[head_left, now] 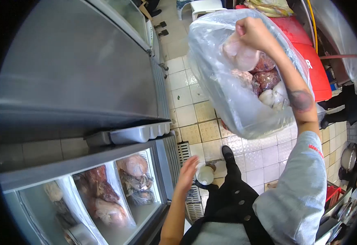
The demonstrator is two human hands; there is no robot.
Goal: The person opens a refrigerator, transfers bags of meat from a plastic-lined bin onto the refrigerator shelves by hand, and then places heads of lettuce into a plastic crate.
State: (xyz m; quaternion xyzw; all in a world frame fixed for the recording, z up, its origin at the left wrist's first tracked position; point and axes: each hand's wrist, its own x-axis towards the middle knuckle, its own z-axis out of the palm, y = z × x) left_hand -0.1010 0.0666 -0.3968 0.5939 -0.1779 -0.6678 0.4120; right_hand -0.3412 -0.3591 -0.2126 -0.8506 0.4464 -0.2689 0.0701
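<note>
Pale square tiles (182, 79) make up the floor under a big, see-through plastic bag (215, 98). Inside the bag's wide mouth, the right grip (250, 34) pinches one end of a smooth, pale pink lump of meat (246, 59). The lump's long side slants from that grip toward the dark red, wrapped lumps (266, 80). The left grip (188, 173) is farther away, loose and holding nothing.

Bright, wide and bowed
Pale glare glints on the floor tiles (260, 161) and plastic bag (223, 85); straight lines bend toward black corners, and the left hand (188, 173) looks slightly blurred.
</note>
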